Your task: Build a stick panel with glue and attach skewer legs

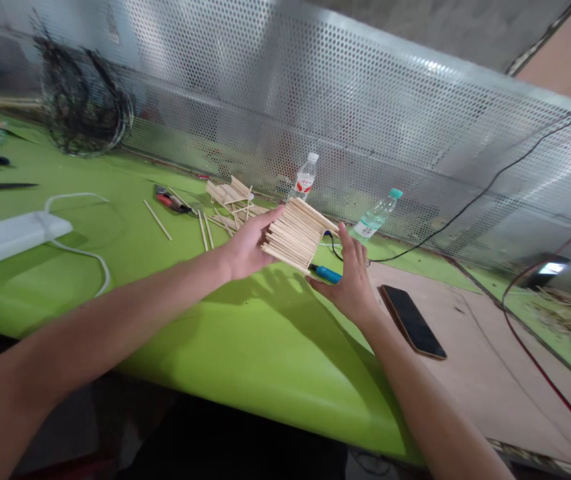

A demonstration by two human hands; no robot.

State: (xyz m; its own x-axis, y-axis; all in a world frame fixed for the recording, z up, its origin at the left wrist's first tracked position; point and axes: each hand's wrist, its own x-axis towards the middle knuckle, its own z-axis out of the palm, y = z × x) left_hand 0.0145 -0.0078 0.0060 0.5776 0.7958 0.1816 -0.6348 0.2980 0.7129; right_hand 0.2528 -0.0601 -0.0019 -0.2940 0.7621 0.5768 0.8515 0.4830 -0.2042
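Note:
Above the green table, my left hand (254, 245) is closed on the left side of a small structure of thin wooden sticks (295, 233). The sticks lie side by side like a raft, with longer sticks jutting out along two edges. At the right end of the structure is my right hand (350, 277), its fingertips at the upper jutting end and its thumb by the lower corner. Behind that thumb lies a blue-handled tool (326, 274) with a dark tip, partly hidden. Loose wooden sticks (223, 220) and another stick structure (229, 192) lie beyond my left hand.
Two plastic bottles (305, 177) (378, 215) stand near the perforated metal panel (245, 87). Red-handled pliers (171, 200) lie at left, near a white power strip (15, 237). A phone (412, 320) rests on a board at right. A wire coil (83, 100) sits far left.

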